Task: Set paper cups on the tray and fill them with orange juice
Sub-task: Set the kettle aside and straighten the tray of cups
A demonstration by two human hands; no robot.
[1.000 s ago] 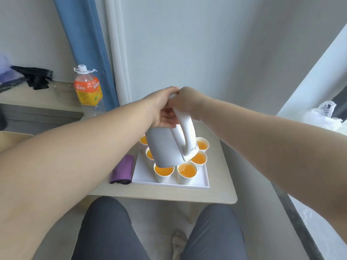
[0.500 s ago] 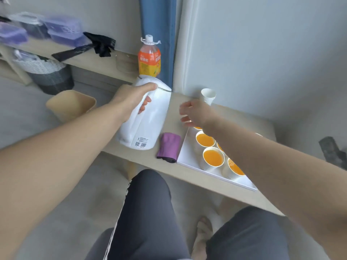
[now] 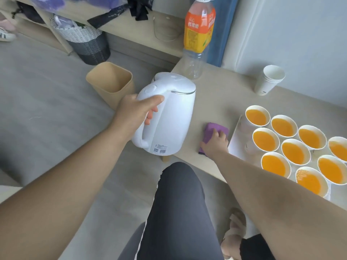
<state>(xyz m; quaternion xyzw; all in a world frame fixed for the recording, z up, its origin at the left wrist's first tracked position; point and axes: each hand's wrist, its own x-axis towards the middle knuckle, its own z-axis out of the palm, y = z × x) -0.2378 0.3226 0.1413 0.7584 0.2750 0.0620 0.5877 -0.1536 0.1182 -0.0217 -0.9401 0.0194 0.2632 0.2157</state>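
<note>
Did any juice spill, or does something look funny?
No spill shows on the white tray or beige table. Only oddity: the white plastic kettle, held by the left hand, is at the table's very corner.

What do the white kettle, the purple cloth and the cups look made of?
Kettle: likely plastic, smooth semi-gloss white shell with a thin metal-looking band under the lid. Purple cloth: soft fabric, probably microfibre; it folds and rumples. Cups: matte white paper, thin rolled rims.
</note>
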